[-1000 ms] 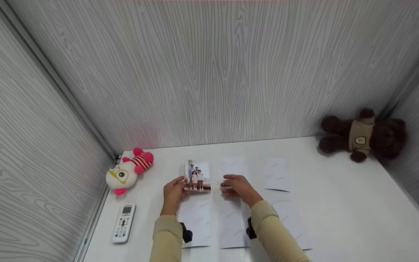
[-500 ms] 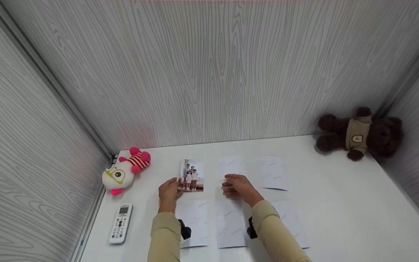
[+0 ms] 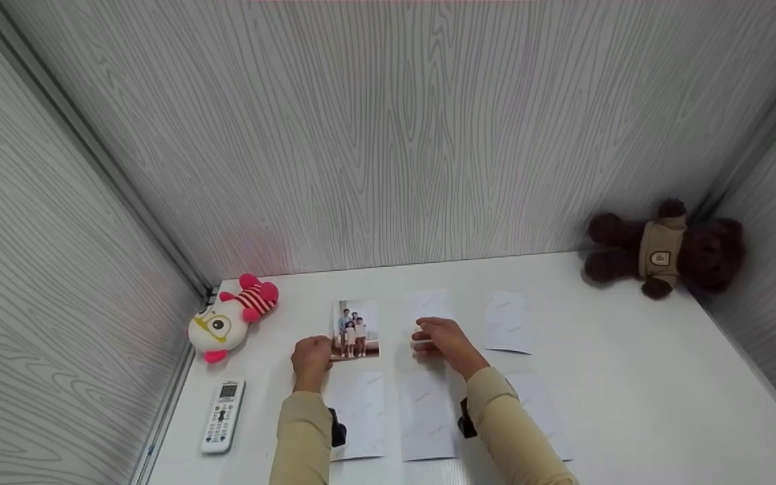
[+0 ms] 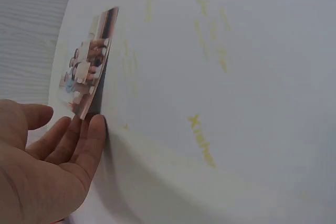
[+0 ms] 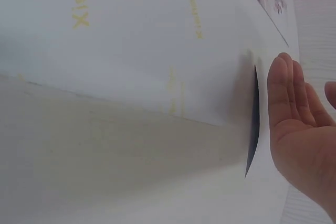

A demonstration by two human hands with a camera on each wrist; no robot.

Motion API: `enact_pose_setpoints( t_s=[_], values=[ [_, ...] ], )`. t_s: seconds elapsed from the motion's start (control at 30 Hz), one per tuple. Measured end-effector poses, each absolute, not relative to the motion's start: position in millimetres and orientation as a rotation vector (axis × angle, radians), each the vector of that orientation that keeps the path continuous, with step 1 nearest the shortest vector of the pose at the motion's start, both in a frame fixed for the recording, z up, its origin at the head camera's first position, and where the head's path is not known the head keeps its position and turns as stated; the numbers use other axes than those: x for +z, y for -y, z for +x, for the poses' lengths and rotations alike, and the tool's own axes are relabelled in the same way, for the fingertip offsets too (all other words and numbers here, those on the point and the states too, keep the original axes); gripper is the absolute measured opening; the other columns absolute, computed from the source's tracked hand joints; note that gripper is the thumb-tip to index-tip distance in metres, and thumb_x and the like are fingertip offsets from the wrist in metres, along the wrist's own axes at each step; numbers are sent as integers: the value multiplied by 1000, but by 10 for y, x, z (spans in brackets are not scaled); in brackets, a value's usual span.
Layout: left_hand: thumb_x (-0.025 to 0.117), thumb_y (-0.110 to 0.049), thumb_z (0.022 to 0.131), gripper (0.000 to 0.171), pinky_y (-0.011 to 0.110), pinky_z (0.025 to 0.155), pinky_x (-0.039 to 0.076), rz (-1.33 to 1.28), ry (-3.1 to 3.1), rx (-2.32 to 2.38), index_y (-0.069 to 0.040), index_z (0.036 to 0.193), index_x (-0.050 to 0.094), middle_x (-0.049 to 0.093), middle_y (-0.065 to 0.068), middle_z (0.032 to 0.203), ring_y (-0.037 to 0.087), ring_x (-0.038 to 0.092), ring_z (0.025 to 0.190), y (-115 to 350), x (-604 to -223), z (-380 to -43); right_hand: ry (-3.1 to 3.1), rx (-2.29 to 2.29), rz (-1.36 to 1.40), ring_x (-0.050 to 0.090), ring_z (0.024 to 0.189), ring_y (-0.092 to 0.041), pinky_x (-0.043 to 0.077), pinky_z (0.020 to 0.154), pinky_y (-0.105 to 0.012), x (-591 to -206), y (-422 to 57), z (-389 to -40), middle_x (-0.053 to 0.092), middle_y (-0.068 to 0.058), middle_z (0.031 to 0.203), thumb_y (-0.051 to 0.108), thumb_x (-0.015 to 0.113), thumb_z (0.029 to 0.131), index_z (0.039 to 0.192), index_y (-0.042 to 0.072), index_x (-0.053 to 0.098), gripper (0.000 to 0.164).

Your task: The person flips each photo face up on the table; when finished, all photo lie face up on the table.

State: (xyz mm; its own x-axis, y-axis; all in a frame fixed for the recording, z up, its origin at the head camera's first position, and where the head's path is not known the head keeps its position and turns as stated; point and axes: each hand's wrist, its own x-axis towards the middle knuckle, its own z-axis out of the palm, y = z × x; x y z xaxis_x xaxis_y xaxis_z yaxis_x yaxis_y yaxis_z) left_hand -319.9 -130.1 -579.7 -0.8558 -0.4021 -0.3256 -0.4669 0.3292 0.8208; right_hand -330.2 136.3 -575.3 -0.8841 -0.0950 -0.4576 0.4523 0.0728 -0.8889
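Observation:
A family photo [image 3: 356, 329] lies face up at the back left of a group of photo prints. My left hand [image 3: 312, 362] is at its lower left corner. In the left wrist view, the thumb stands apart from the loosely bent fingers [image 4: 89, 153], whose tips meet the corner of the photo [image 4: 86, 69]; its near edge looks slightly raised. My right hand [image 3: 450, 345] hovers with extended fingers over the back middle face-down print [image 3: 430, 301], holding nothing. The right wrist view shows that palm [image 5: 302, 135] beside a print's dark, lifted edge [image 5: 254, 124].
More face-down prints lie around: back right [image 3: 508, 320], front left [image 3: 361, 414], front middle [image 3: 426, 421] and front right [image 3: 544, 417]. A remote control [image 3: 223, 417] and a pink-and-white plush toy [image 3: 226, 327] are at left. A brown teddy bear [image 3: 663, 249] lies in the far right corner.
The left hand has moved the photo slightly left and lowered it to the table; its grip has loosened. The right hand stays nearly in place.

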Motion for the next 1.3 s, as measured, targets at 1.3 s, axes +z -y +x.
enact_pose_setpoints(
  t_s=[1.3],
  values=[
    [50, -21, 101, 25, 31, 72, 53, -565, -2176, 1920, 1, 95, 61, 52, 3, 74, 15, 51, 72, 125, -5636, -3323, -2223, -1713, 427, 46, 140, -35, 40, 117, -49, -5675, -1833, -3432, 48, -21, 152, 25, 45, 107, 152, -1, 41, 52]
  ],
)
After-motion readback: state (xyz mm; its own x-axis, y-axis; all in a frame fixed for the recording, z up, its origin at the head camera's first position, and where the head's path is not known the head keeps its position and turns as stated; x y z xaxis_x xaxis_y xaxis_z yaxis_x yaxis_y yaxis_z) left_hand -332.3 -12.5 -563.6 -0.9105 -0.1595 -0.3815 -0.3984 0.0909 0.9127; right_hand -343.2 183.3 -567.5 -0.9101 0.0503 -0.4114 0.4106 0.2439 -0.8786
